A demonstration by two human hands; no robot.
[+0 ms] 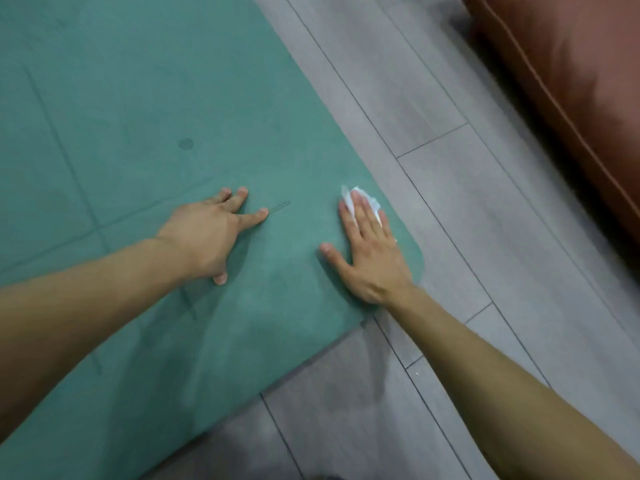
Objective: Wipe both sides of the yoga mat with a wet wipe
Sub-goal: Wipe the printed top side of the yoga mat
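Progress: you're partway through the upper face, underside untouched as far as shows | right hand (pixel 370 251) flat, fingers straight, pressing wet wipe (pixel 363 199) at yoga mat (pixel 138 116) corner, 4 o'clock | left hand (pixel 211 233) splayed, bracing the mat.

Bare forearms (pixel 86 306), unsleeved, ringless hands (pixel 204 233)

No words, numbers or brand names can be read anywhere here. The yoga mat (pixel 138 116) carries only faint alignment lines and one small dark round dot, none of them forming a letter or figure. Just beside that mat's near corner, the white wet wipe (pixel 363 202) shows no print at all.
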